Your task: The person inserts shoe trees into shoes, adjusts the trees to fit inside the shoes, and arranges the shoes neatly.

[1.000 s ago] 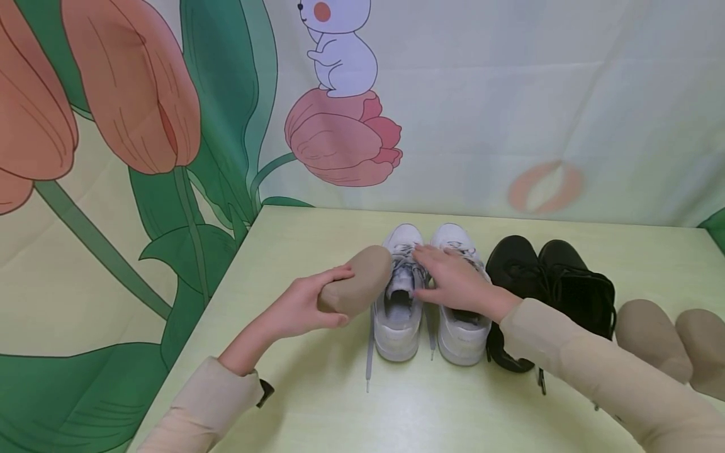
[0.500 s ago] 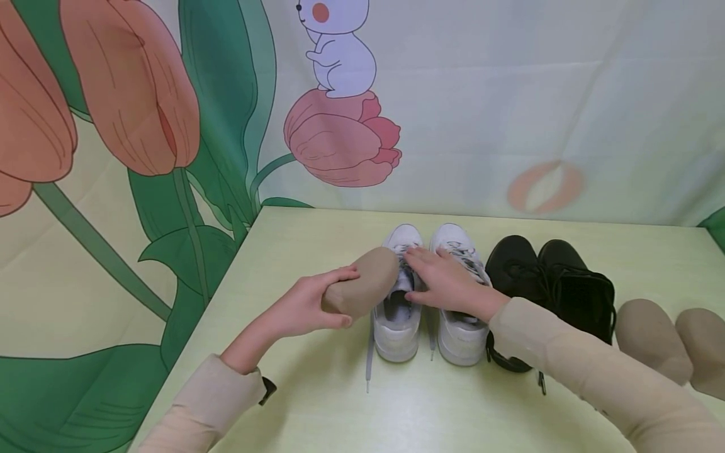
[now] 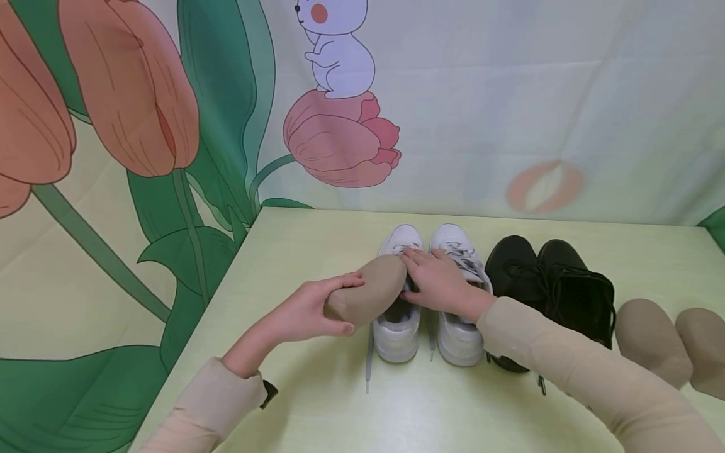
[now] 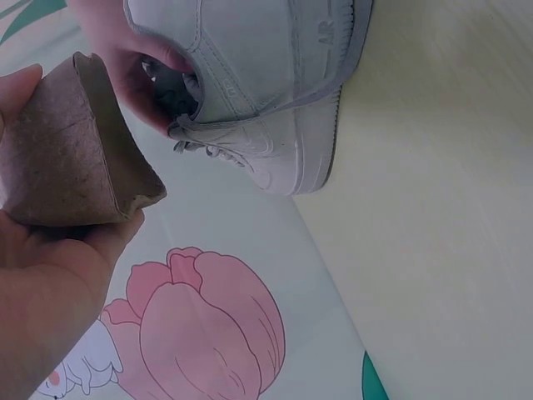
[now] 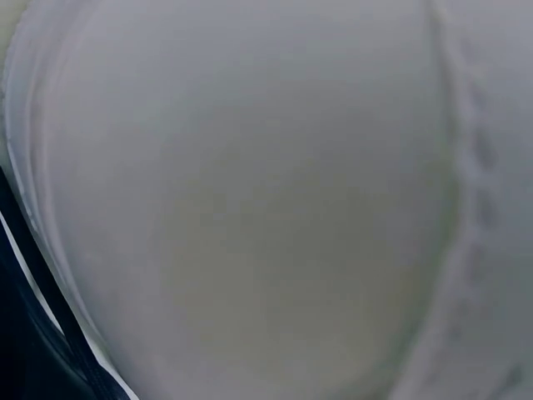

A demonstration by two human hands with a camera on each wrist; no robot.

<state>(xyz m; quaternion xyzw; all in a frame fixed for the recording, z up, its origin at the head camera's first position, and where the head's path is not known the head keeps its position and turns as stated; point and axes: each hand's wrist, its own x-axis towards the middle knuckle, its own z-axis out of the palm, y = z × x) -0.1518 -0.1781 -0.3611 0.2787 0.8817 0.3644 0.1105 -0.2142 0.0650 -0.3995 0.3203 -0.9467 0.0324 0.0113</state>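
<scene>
In the head view my left hand (image 3: 308, 311) grips a brown moulded-pulp shoe insert (image 3: 370, 292), fingers above and thumb below. Its rounded end overlaps the left white sneaker (image 3: 395, 343). My right hand (image 3: 438, 277) is at that sneaker's laces and opening, fingers and thumb curled round the tongue area. From the left wrist, the hollow end of the insert (image 4: 58, 154) faces the camera, and the right hand (image 4: 125, 50) curves around the sneaker opening (image 4: 173, 90). The right wrist view is filled by a blurred white sneaker (image 5: 250, 167).
The second white sneaker (image 3: 460, 349) stands close on the right, beneath the right forearm. Beyond it are black shoes (image 3: 512, 264) and two more brown inserts (image 3: 651, 340) at the table's right. A printed cloth (image 3: 453, 126) hangs behind the table (image 3: 300, 245).
My left hand has carried the insert right and slightly down, over the left sneaker's opening. My right hand has shifted left off the right sneaker onto the left one's tongue area.
</scene>
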